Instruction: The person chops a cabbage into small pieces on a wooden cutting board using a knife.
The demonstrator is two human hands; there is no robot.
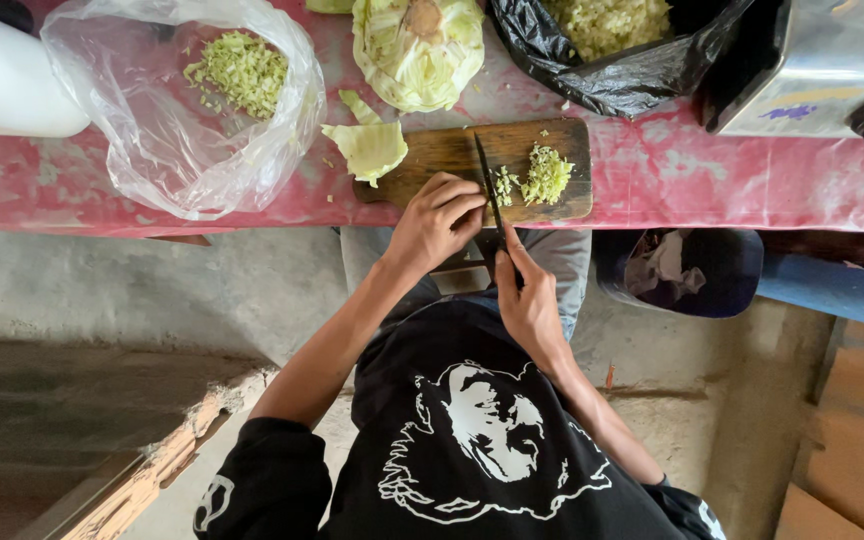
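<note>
While the right hand (pixel 530 300) grips the knife (pixel 489 182) with its fingers closed round the handle and the forefinger laid along the spine, the left hand (pixel 437 220) rests knuckles-up on the cutting board (pixel 442 155), fingers curled just beside the blade; whether they pin any cabbage I cannot tell. A small heap of chopped cabbage (pixel 546 175) lies right of the blade, so part of the cutting looks done. A loose cabbage piece (pixel 370 148) overhangs the board's left end, and a cut cabbage head (pixel 418 50) waits on the pink desk (pixel 732 180). More shreds fill a clear bag (pixel 172 120) and a black bag (pixel 602 75); nothing crowds the blade.
</note>
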